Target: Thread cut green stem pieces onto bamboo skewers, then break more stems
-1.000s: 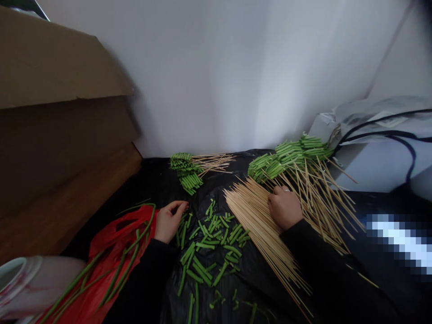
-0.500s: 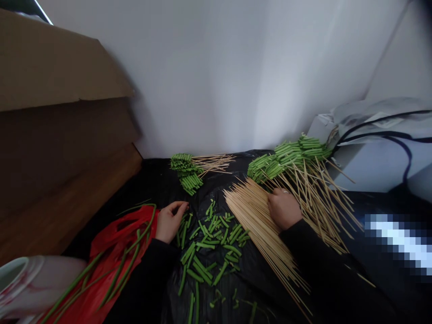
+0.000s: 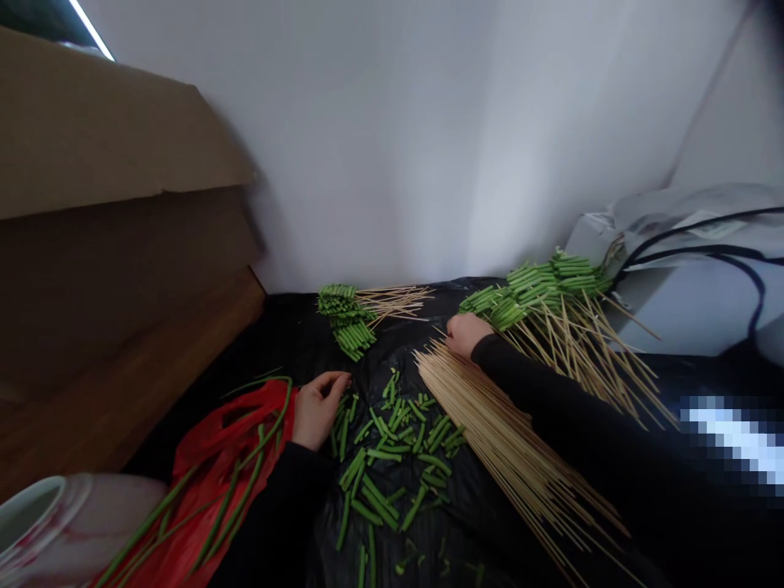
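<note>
My left hand (image 3: 318, 408) is pinched closed at the left edge of the loose cut green stems (image 3: 389, 457); what its fingertips hold is too small to name. Closed at the pointed ends of the bare wooden skewers (image 3: 483, 425) is my right hand (image 3: 466, 333), its fingertips mostly hidden and their grip unclear. Skewers threaded with green pieces lie stacked behind it at the right (image 3: 539, 286). A smaller stack of threaded skewers (image 3: 349, 318) lies near the wall.
Long green stems lie on a red plastic bag (image 3: 211, 457) at the left, beside a whitish container (image 3: 79, 523). A cardboard box (image 3: 122, 139) stands at the upper left. Black plastic sheeting (image 3: 287, 335) covers the surface. Dark cables cross a white box (image 3: 679, 302) at the right.
My right hand has moved left and away from me, from the middle of the bare skewers to their pointed ends. My left hand keeps its pinch. The view has shifted slightly.
</note>
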A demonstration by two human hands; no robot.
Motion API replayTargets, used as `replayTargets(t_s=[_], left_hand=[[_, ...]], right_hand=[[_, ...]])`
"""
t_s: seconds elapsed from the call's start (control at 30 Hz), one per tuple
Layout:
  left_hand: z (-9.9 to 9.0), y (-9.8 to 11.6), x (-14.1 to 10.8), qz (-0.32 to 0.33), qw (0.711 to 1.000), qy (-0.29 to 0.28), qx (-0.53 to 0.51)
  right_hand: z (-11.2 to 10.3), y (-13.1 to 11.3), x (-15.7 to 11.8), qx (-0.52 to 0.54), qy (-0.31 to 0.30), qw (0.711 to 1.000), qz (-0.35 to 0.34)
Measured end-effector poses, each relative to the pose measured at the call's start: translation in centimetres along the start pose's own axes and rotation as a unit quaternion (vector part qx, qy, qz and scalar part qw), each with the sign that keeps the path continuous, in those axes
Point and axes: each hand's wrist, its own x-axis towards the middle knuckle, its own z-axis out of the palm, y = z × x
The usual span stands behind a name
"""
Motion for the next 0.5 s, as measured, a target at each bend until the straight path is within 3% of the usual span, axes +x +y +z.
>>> replayTargets(t_s=[0.13, 0.27, 0.4, 0.5], left_hand=[[0.1, 0.2, -0.1, -0.007, 1.000, -0.001, -0.004], [0.0, 0.3, -0.1, -0.002, 1.000, -0.003, 0.000], [0.0, 0.1, -0.2, -0.001, 1.000, -0.006, -0.006], [0.1, -0.1, -0.2, 0.007, 1.000, -0.007, -0.005]], right_hand=[[1.4, -1.3, 1.6, 0.029, -0.008, 0.999, 0.031], [1.1, -1.9, 2.2, 0.086, -0.014, 0.995, 0.052], [-1.7, -1.3, 3.6, 0.168, -0.012, 0.984, 0.060], [-5.0, -0.5, 4.3, 0.259, -0.017, 0.965, 0.023]])
